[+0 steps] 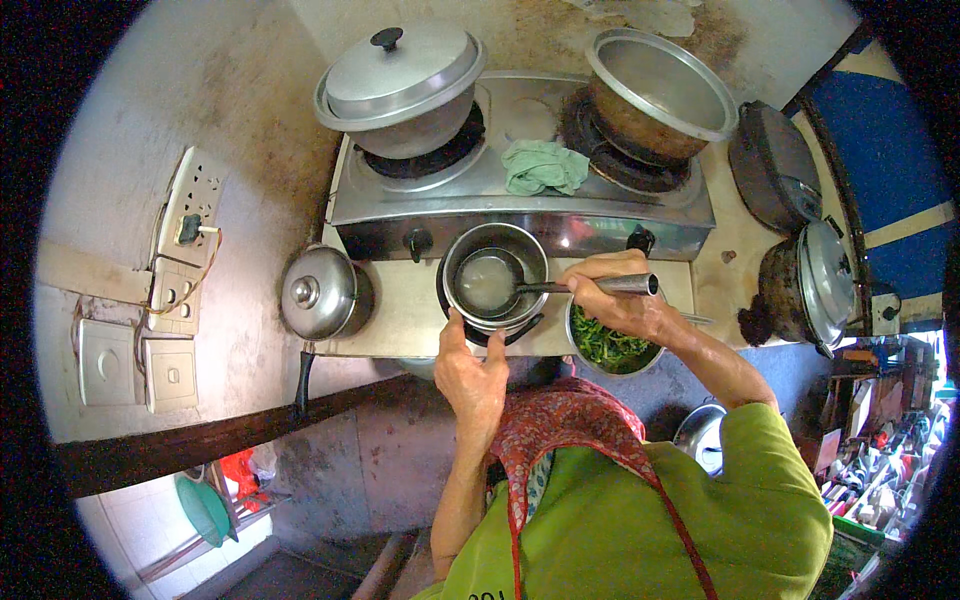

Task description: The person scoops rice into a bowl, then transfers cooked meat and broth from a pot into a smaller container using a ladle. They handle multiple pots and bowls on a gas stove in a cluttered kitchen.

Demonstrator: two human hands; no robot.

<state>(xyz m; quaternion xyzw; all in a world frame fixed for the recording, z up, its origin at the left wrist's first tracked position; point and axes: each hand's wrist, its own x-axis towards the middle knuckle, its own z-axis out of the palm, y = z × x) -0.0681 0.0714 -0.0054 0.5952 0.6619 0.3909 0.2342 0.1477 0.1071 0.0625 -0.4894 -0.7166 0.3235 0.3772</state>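
A ladle [551,287] has its handle in my right hand [619,296], and its round bowl hangs inside the mouth of a steel container [531,259]. Cloudy pale liquid [487,283] shows in the ladle's bowl. My left hand [472,375] grips the container's near side, with thumb and fingers spread along it. Below the container a dark rim and a black handle [525,330] show; how they join it I cannot tell. Under my right forearm, a metal bowl [651,361] holds chopped leafy greens [607,341].
Behind stands a two-burner gas stove [525,217] with a lidded aluminium pot [420,124], an uncovered pot [637,120] and a green cloth [545,166]. A lidded saucepan [322,292] sits at left. More lidded cookware [806,285] lines the right. Wall sockets [187,202] hold a plug.
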